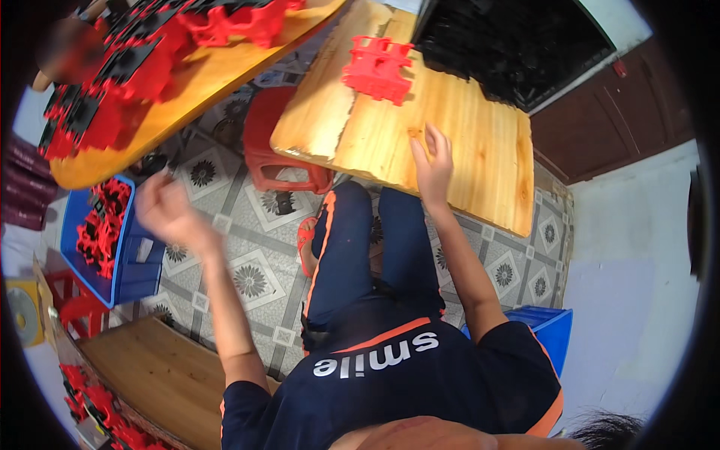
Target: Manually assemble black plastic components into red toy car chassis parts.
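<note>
My right hand (433, 165) is over the near part of the wooden table (472, 150), its thumb and fingers apart with nothing between them. Beyond it, towards the far left of that table, lies a red plastic frame-like part (379, 69), apart from the hand. My left hand (166, 214) is out to the left above the floor, close to the blue crate (142, 266) of red and black parts (105, 225). It is smeared by motion, so its fingers and anything in them cannot be made out.
Black parts (502, 45) are heaped at the table's far right. A second wooden table (187, 82) at the left carries rows of red and black assemblies (139, 67). A red stool (274, 135) stands between the tables. Another blue crate (551, 330) is by my right side.
</note>
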Demonstrator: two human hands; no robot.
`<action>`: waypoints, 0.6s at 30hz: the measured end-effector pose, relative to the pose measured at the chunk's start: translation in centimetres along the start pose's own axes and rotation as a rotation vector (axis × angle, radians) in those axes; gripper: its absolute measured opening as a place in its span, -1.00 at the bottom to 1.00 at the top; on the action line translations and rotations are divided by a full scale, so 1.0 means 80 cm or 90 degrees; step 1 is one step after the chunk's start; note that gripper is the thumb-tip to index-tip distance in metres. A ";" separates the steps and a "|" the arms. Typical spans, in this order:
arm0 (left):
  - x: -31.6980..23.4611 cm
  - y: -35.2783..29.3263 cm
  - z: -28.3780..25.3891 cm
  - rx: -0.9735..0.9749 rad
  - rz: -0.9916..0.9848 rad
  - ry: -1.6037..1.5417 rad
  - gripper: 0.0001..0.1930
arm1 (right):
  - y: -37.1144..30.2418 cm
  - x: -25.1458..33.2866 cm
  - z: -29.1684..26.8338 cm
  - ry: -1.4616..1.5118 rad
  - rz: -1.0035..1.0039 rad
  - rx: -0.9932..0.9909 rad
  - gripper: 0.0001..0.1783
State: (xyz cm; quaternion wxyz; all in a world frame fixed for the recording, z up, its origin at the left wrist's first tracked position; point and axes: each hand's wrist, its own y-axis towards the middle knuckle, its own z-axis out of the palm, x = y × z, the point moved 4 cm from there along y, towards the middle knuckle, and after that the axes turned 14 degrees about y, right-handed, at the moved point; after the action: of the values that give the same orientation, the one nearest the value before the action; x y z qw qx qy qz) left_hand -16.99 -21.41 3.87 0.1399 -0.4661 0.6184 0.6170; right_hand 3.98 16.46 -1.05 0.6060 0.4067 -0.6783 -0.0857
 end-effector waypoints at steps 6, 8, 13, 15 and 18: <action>-0.150 -0.128 0.321 0.301 0.299 0.026 -0.50 | 0.130 -0.074 0.055 0.029 0.130 0.034 -0.55; -0.145 -0.134 0.379 0.314 0.346 0.125 -0.52 | 0.137 -0.088 0.066 0.107 0.230 0.116 -0.60; -0.164 -0.150 0.414 0.458 0.423 0.233 -0.54 | 0.119 -0.128 -0.002 0.287 0.261 0.070 -0.76; -0.174 -0.155 0.413 0.405 0.427 0.266 -0.54 | 0.105 -0.131 -0.049 0.347 0.280 0.027 -0.75; -0.219 -0.172 0.388 0.297 0.447 0.280 -0.43 | 0.091 -0.090 -0.108 0.305 0.247 0.030 -0.74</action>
State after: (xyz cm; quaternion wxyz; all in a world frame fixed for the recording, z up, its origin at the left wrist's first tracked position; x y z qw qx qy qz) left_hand -9.92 16.11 2.10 -0.1107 -0.3048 0.8755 0.3583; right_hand 7.96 29.18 0.13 0.7441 0.2922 -0.5829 0.1457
